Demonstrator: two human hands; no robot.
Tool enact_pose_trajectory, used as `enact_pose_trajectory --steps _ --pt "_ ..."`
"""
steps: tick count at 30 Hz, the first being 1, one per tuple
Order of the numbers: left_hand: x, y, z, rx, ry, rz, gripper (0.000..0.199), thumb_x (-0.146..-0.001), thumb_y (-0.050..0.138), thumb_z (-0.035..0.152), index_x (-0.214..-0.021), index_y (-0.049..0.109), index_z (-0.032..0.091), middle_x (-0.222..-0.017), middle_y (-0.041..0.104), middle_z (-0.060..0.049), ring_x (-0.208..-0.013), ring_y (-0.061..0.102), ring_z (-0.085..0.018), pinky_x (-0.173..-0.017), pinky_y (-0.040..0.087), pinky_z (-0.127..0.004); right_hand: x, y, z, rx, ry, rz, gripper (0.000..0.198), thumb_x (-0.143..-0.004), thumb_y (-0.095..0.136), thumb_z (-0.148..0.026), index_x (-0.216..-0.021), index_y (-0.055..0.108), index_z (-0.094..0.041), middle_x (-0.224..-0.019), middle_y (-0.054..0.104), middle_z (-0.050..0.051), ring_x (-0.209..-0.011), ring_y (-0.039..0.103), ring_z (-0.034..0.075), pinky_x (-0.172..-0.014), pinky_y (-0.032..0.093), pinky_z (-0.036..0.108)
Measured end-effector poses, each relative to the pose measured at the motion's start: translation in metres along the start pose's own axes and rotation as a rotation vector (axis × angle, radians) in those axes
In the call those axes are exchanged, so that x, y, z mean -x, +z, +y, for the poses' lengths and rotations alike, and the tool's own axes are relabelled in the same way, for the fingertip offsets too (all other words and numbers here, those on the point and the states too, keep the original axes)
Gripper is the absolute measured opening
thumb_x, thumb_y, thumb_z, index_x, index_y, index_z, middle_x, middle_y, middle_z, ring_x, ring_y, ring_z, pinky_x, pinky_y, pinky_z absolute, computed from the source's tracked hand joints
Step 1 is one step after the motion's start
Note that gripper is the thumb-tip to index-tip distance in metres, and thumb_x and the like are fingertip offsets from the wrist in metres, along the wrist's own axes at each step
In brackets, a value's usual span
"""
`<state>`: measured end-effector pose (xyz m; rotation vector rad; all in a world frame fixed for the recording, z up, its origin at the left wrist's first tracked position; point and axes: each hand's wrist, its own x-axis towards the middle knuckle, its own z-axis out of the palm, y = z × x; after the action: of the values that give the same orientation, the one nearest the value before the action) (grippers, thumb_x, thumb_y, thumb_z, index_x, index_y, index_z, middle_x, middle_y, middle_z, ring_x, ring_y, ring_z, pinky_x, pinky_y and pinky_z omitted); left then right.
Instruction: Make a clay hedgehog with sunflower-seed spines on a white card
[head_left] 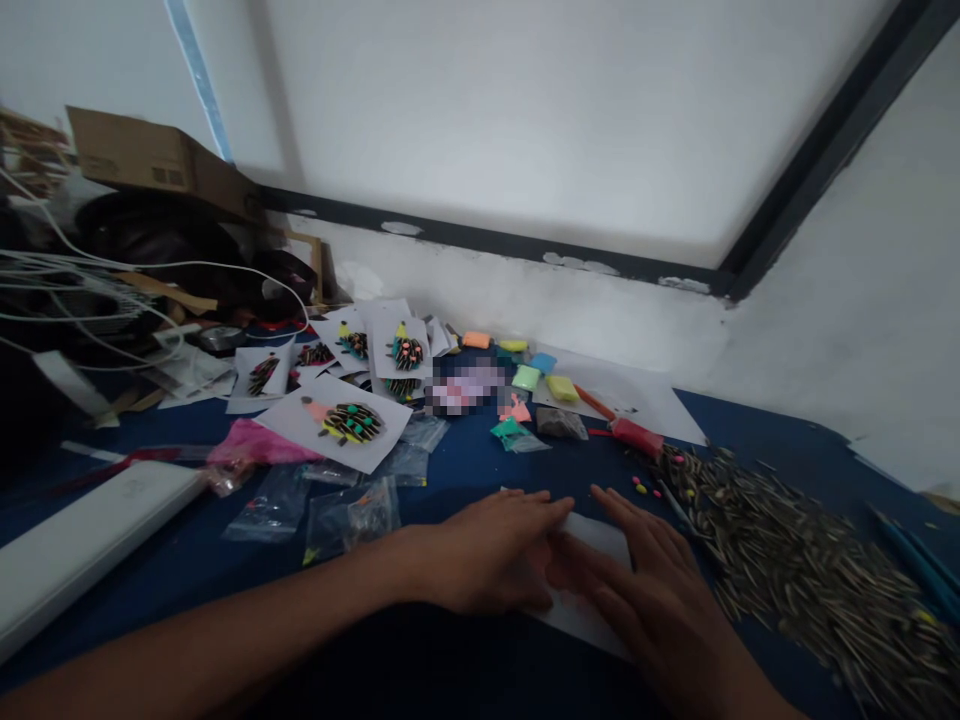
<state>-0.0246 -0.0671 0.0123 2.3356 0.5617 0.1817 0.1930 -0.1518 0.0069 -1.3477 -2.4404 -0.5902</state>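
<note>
A small white sheet of paper (585,622) lies on the blue tabletop under my two hands. On it sits a flattened salmon-pink patch (553,568), apparently modelling clay, partly covered by fingers. My left hand (487,548) reaches in from the left, fingers stretched out along the patch's far side. From the right, my right hand (656,585) rests over the sheet with its fingers spread, some touching the patch. Neither hand is wrapped around anything. The near edge of the patch and part of the paper are hidden.
Sunflower seeds (795,545) are heaped on the right beside a red tube (637,437). Coloured clay blocks (561,388) stand near the wall. Seed-covered hedgehog pictures (352,422), plastic bags (352,510) and a long white case (97,540) occupy the left.
</note>
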Motion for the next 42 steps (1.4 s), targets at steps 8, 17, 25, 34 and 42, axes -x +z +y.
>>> enact_pose_trajectory --steps 8,17,25,34,42 --pt "-0.001 0.0 0.002 0.008 -0.014 -0.005 0.087 -0.074 0.069 0.027 -0.148 0.023 0.017 -0.151 0.029 -0.014 -0.141 0.023 -0.029 -0.115 0.019 -0.049 0.002 0.006 0.001 0.014 0.049 0.005 0.039 -0.096 0.039 -0.037 -0.131 0.055 -0.032 -0.136 0.05 0.014 -0.119 0.053 0.028 -0.085 0.048 0.043" --pt "0.0 -0.003 0.004 0.0 -0.005 -0.02 0.084 -0.076 0.067 0.029 -0.147 0.023 0.017 -0.151 0.028 -0.013 -0.142 0.021 -0.028 -0.115 0.018 -0.049 0.008 0.01 0.003 -0.038 0.097 -0.019 0.039 -0.095 0.04 -0.04 -0.128 0.058 -0.033 -0.136 0.051 0.014 -0.119 0.054 0.029 -0.084 0.051 0.046" --pt "-0.001 -0.006 0.01 0.0 -0.057 -0.037 0.085 -0.075 0.068 0.029 -0.146 0.026 0.013 -0.15 0.029 -0.014 -0.142 0.021 -0.027 -0.116 0.017 -0.046 0.018 0.007 0.006 -0.04 0.102 0.007 0.031 -0.093 0.046 -0.039 -0.115 0.067 -0.031 -0.136 0.051 0.012 -0.122 0.051 0.03 -0.086 0.05 0.047" --pt "0.0 -0.006 0.008 -0.013 -0.047 -0.034 0.086 -0.075 0.069 0.03 -0.147 0.025 0.015 -0.151 0.029 -0.014 -0.141 0.022 -0.027 -0.115 0.018 -0.047 0.016 0.001 0.005 0.025 0.05 0.0 0.04 -0.092 0.047 -0.038 -0.128 0.058 -0.026 -0.14 0.046 0.016 -0.125 0.047 0.032 -0.085 0.05 0.047" --pt "0.0 -0.007 0.009 0.0 -0.041 -0.032 0.084 -0.075 0.068 0.028 -0.147 0.025 0.015 -0.15 0.03 -0.014 -0.141 0.022 -0.028 -0.115 0.019 -0.048 0.015 -0.003 0.005 -0.002 0.012 0.014 0.042 -0.088 0.053 -0.038 -0.128 0.057 -0.028 -0.144 0.041 0.013 -0.129 0.041 0.032 -0.09 0.045 0.046"
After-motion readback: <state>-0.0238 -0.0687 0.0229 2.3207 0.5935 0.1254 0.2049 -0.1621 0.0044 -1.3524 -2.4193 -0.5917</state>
